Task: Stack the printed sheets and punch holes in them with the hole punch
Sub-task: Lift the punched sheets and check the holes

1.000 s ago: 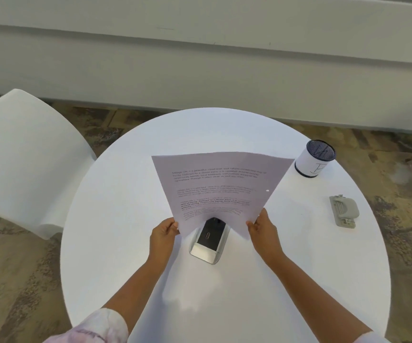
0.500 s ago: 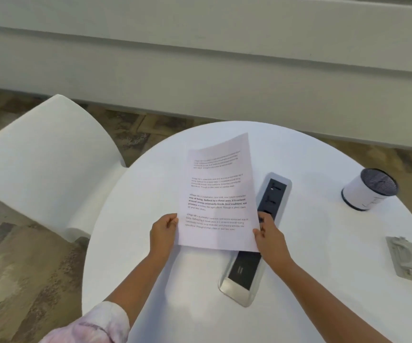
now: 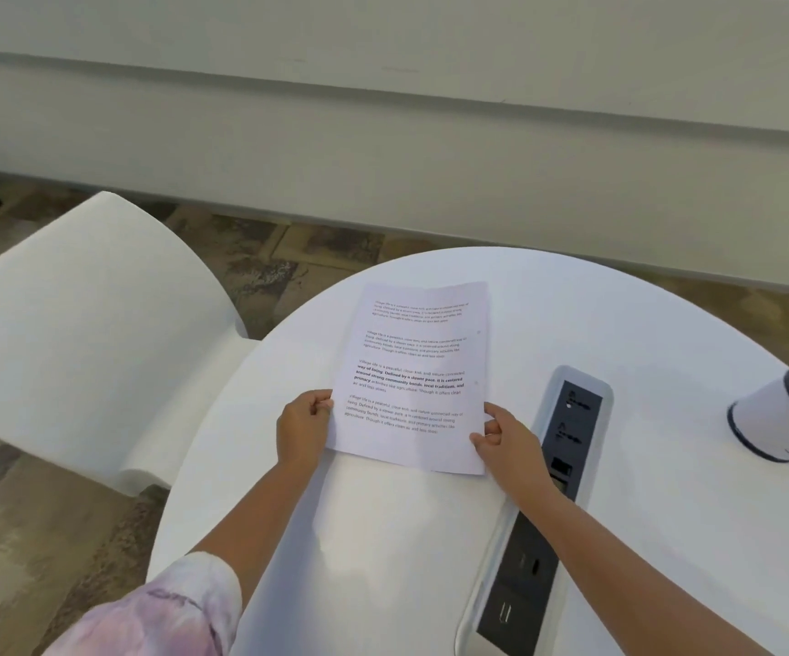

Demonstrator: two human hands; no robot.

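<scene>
The printed sheets (image 3: 418, 371) lie as one neat stack on the round white table (image 3: 383, 537), text facing me, with small punched holes along their right edge. My left hand (image 3: 302, 428) pinches the stack's lower left edge. My right hand (image 3: 506, 440) pinches its lower right corner. The hole punch is out of view.
A silver power strip (image 3: 544, 513) with black sockets is set into the table just right of the sheets, under my right forearm. A white cup (image 3: 785, 414) with a dark mesh top stands at the far right edge. A white chair (image 3: 84, 333) stands left of the table.
The sheets went from held up and spread wide to lying lengthwise on the table, left of the power strip. My view swung left, so the hole punch left the frame.
</scene>
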